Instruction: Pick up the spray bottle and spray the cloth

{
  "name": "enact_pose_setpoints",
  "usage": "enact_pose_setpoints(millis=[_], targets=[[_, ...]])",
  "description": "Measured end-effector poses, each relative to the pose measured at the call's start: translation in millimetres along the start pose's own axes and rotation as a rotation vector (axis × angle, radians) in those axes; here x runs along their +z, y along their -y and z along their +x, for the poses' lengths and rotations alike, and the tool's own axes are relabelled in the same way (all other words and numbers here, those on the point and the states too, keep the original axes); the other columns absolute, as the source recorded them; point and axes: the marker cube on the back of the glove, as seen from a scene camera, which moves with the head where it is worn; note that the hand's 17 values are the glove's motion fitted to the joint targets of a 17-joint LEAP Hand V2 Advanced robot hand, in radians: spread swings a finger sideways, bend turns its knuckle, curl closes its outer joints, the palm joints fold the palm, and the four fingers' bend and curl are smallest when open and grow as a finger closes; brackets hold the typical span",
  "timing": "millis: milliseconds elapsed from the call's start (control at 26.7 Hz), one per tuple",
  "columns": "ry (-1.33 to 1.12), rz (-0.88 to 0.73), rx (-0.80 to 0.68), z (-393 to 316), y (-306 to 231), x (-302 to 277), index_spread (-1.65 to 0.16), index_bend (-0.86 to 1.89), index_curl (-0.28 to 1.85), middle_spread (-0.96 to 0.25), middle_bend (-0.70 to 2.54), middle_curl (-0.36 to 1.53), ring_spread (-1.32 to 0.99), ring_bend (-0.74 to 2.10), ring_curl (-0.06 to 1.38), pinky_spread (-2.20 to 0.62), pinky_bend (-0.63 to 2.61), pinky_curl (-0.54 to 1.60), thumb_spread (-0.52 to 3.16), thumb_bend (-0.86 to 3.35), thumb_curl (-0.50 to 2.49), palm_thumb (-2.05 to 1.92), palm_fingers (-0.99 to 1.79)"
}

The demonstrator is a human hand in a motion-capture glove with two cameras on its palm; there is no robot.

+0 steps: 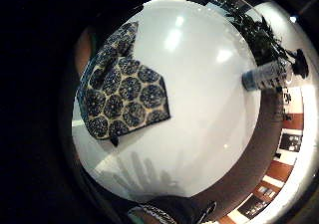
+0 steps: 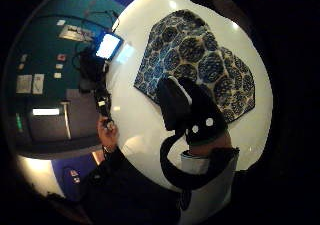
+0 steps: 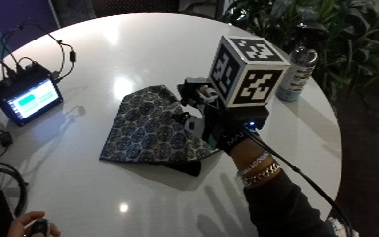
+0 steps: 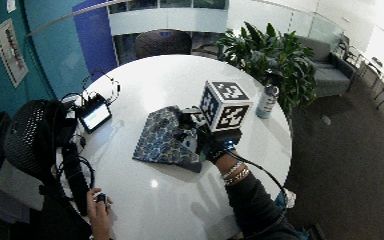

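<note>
Hand: the gloved right hand (image 3: 225, 126) hovers over the cloth's (image 3: 151, 129) near edge, fingers relaxed, holding nothing.
Bottle: the spray bottle (image 3: 297, 71) stands upright on the desk (image 3: 143, 49), well beyond the hand, by the plant (image 3: 321, 29).
Handling: probably light, rigid, smooth plastic; best taken round the neck under the trigger.

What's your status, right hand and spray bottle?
Right hand hovers over the patterned cloth, fingers relaxed, holding nothing. Spray bottle upright near table edge, untouched, apart from the cloth. Bare tabletop between hand and bottle.
</note>
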Motion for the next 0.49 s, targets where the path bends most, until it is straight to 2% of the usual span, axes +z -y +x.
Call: enact_pose_setpoints(millis=[225,488], targets=[[0.001,0.033,0.101,30.9,4.3,-9.0,-0.43,0.24,0.31,0.0,0.19,0.26,-0.01,0.18,0.18,0.23,0.18,0.24,1.2,0.13,0.18,0.5,0.4],[-0.019,0.092,0.291,89.1,-1.2,-23.4,-0.44,0.23,0.33,0.0,0.19,0.27,-0.01,0.18,0.19,0.24,0.18,0.25,1.22,0.11,0.19,0.53,0.39]])
